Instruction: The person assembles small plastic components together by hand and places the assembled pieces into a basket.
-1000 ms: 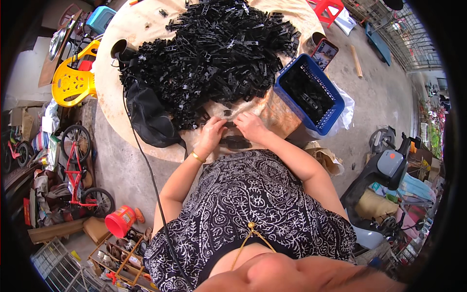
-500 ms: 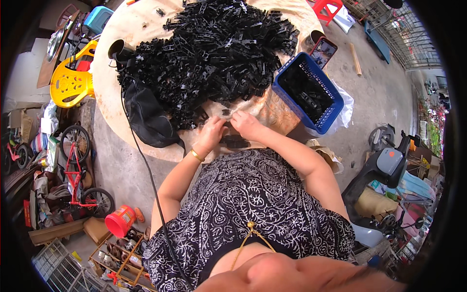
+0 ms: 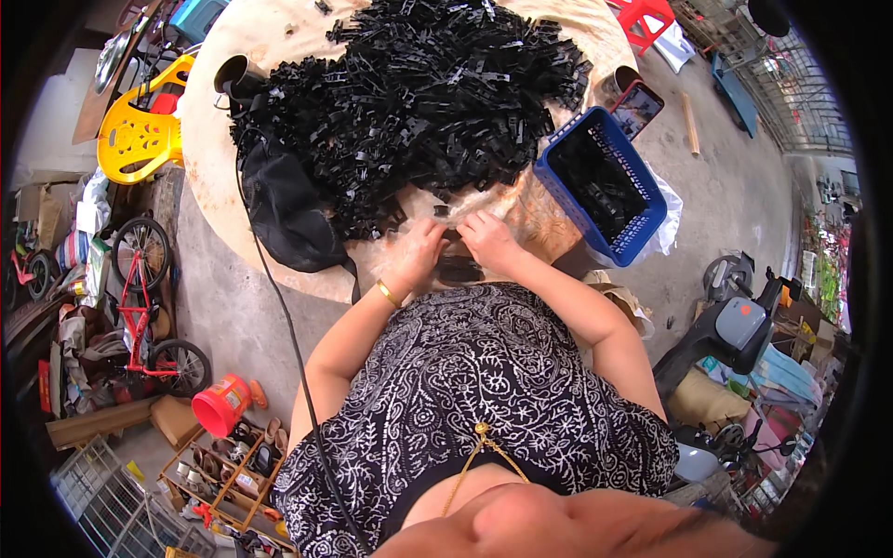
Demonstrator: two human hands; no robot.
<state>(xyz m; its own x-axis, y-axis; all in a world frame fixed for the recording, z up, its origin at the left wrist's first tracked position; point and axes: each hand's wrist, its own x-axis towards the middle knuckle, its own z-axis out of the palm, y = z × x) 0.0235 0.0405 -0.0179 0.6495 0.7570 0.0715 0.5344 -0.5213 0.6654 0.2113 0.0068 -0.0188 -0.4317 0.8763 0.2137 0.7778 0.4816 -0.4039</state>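
My left hand (image 3: pixel 420 251) and my right hand (image 3: pixel 490 244) meet at the near edge of the round table, fingers closed. Between their fingertips is a small black plastic piece (image 3: pixel 452 236), mostly covered by the fingers. Just below the hands, close to my body, lie several black pieces (image 3: pixel 459 270) side by side. One loose black piece (image 3: pixel 441 211) rests on the cloth beyond my fingertips. A large heap of black plastic clip-like pieces (image 3: pixel 437 102) spreads over the table ahead of me.
A blue basket (image 3: pixel 614 245) holding black pieces stands at the table's right, beside a phone (image 3: pixel 638 109). Left of the heap are a black cloth bag (image 3: pixel 288 219) and a dark cup (image 3: pixel 236 74). A cable (image 3: pixel 279 298) hangs from the table past my left arm.
Both hands stay together at the table edge, their fingers shifting slightly around the small black piece. The whole view has tilted a little.
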